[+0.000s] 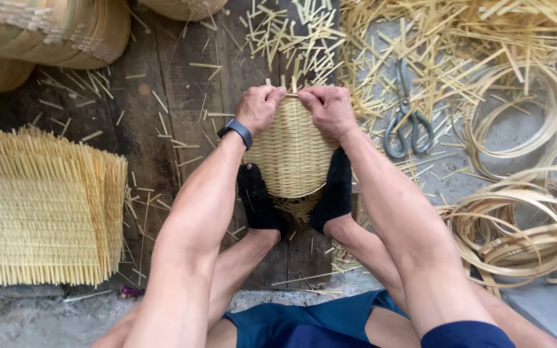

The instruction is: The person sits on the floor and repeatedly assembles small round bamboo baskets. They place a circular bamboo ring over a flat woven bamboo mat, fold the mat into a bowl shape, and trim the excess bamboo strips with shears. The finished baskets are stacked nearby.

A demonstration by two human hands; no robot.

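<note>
One head-worn camera looks steeply down (close in) over arms and wooden boards (pixel 162 129)

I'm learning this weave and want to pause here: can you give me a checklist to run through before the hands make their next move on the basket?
1. Both hands on the far rim: left hand and right hand grip the woven basket: ok.
2. Basket braced: both black-socked feet press its near sides: ok.
3. Scissors within reach, lying to the right: ok.
4. Bamboo hoops at hand on the right: ok.
5. Strip end under the fingers: cannot tell, hidden.
</note>
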